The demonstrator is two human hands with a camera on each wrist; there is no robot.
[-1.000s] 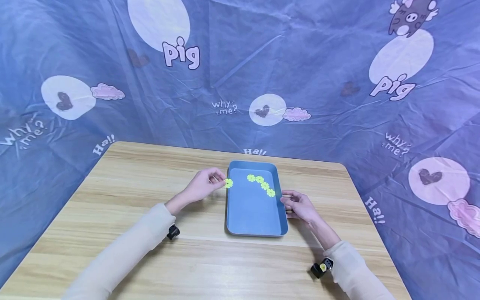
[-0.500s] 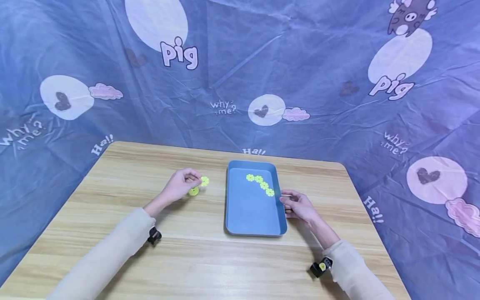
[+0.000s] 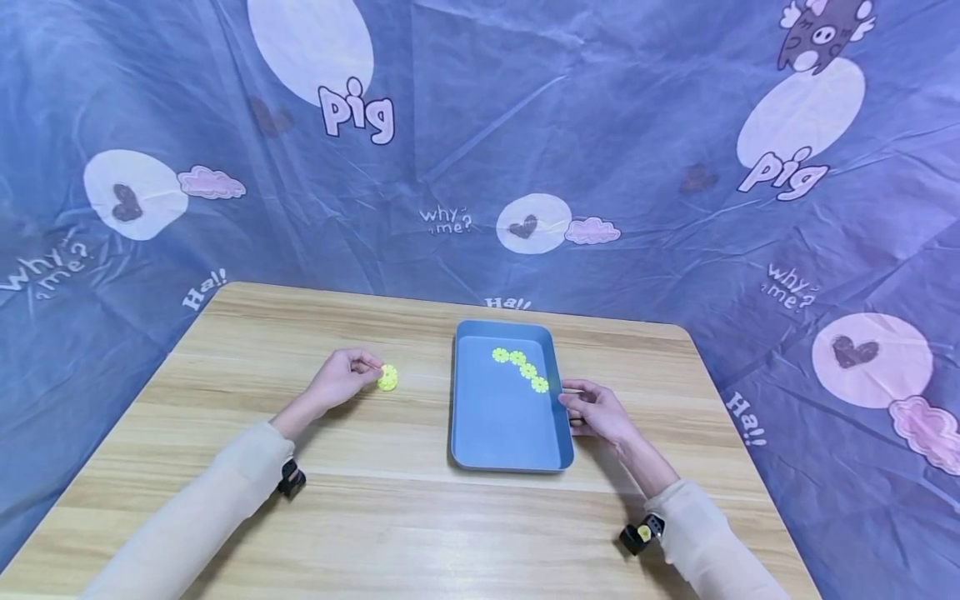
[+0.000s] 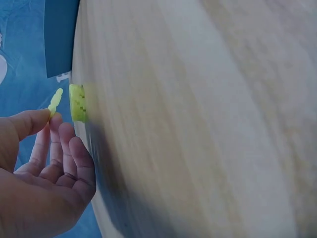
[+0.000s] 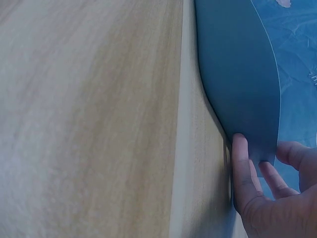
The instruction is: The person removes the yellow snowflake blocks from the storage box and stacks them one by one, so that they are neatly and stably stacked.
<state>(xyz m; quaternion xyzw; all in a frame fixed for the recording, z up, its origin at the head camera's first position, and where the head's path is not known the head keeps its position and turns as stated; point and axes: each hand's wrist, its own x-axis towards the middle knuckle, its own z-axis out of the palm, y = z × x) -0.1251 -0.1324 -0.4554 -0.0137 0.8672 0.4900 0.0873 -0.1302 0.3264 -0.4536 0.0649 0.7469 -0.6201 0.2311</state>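
Note:
My left hand [image 3: 337,383] pinches a thin yellow flower-shaped disc [image 4: 56,101] between thumb and fingertips. In the left wrist view the disc is tilted on edge, just off a short stack of yellow discs [image 4: 78,103] on the table. From the head view the held disc and the stack overlap, so they are hard to separate. A blue rectangular tray [image 3: 510,433] lies to the right of them. My right hand [image 3: 603,414] holds the tray's right side, thumb at the rim and fingers against the outer wall.
Several yellow flower-shaped discs [image 3: 528,371] form a curved row inside the tray, in its upper right part. The wooden table [image 3: 390,525] ends at a blue printed cloth [image 3: 465,150] behind it.
My left hand has moved left from the tray's left rim to the stack, carrying the yellow disc. The right hand, the tray and the row of discs stay where they were.

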